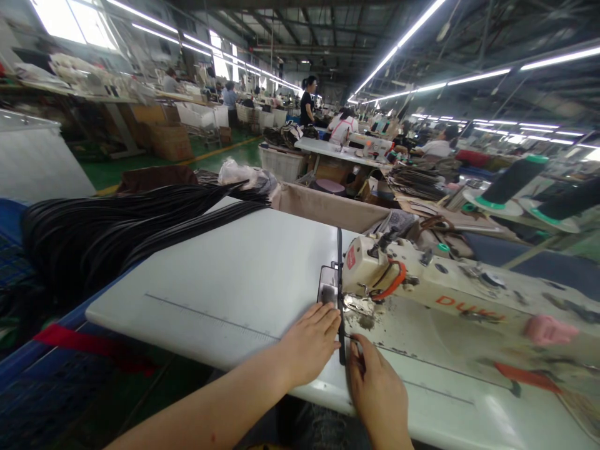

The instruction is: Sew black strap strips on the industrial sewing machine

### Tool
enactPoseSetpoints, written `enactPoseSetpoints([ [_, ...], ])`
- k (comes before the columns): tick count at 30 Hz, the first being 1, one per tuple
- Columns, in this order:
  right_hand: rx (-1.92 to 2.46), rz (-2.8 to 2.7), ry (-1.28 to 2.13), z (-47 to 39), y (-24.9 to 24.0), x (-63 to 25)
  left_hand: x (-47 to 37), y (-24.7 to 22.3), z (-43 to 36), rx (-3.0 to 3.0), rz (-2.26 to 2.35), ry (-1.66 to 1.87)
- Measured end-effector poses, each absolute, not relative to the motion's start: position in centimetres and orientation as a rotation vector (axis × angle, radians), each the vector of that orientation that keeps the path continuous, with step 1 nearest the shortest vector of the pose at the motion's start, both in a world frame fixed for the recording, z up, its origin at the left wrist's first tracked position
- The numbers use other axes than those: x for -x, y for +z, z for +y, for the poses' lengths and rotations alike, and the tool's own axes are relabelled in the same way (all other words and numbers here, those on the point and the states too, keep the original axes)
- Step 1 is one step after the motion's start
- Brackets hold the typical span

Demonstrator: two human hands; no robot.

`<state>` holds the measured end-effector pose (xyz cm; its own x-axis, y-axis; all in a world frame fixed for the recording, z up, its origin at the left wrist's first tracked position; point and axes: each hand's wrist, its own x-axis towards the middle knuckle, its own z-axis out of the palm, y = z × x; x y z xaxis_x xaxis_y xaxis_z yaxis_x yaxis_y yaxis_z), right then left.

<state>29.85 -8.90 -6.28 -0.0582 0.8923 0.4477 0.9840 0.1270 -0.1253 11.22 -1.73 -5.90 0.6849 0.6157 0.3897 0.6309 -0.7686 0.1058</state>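
Both hands sit at the near edge of the white table (225, 281), feeding a thin black strap (339, 294) into a sewing machine (422, 275).

Head view:
- Left hand (309, 344) lies flat, palm down, fingers (325, 315) stretched out and pressing the table just left of the strap; they hold nothing, they only steady it from the side.
- Right hand (375, 387) is on the other side of the strap, fingers curled toward its near end; looks like a light pinch, but whether they truly grip it I cannot tell.
- Strap runs straight away from the hands, passes beside the needle area (347, 301), and its far end shows beyond the machine head. A dark plate (327, 292) lies beside the needle.
- Progress, as a judgement: most of the strap length is already past the needle, only the short near piece between the hands is left to go through.
- Big heap of black straps (107, 231) lies on the far left of the table, well apart from the hands; sewn or waiting, unclear.
- Thread cones (510, 184) stand at right behind the machine.
- Other workers (308, 100) at far tables, none near this one.
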Motion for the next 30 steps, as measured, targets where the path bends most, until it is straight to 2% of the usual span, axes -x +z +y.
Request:
enactPoseSetpoints([
  [30, 1.816, -1.948, -0.300, -9.3, -6.3, -29.4, -11.7, -7.0, 1.3, 2.905, -1.158, -0.607],
])
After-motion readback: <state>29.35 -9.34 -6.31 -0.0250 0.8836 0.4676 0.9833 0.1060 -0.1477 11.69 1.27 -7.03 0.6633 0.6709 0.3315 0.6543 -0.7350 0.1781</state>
